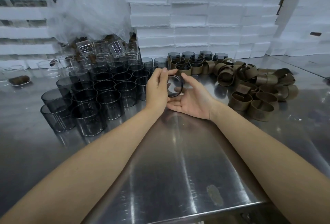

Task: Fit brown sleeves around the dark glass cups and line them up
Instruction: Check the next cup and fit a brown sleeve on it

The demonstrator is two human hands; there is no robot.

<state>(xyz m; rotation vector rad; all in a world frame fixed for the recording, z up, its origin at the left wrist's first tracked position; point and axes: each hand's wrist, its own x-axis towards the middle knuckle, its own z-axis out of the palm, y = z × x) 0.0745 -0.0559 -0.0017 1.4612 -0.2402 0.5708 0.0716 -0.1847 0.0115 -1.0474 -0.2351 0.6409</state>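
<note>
Your left hand (157,88) curls round one dark cup (175,86), tipped on its side, mouth facing you. Your right hand (192,99) lies flat under it, fingers straight. The brown sleeves (250,88) sit on the tabletop (178,152) at three o'clock, nearest your right hand.

The cup (174,88) faces the camera mouth-on, so its wall is mostly out of sight. The left grip (157,90) covers its left side, and whether it is wrapped cannot be told. The right grip (193,99) has its fingertips tucked under the left one. Both forearms (107,152) run out of frame at the lower corners. A plastic sheet (89,9) drapes over the rear clear glasses (114,49). The foam blocks (187,18) are cut by the top edge. A brown thing (315,33) on the right foam is too small to identify, and the brown lump (19,79) at far left is blurred.
</note>
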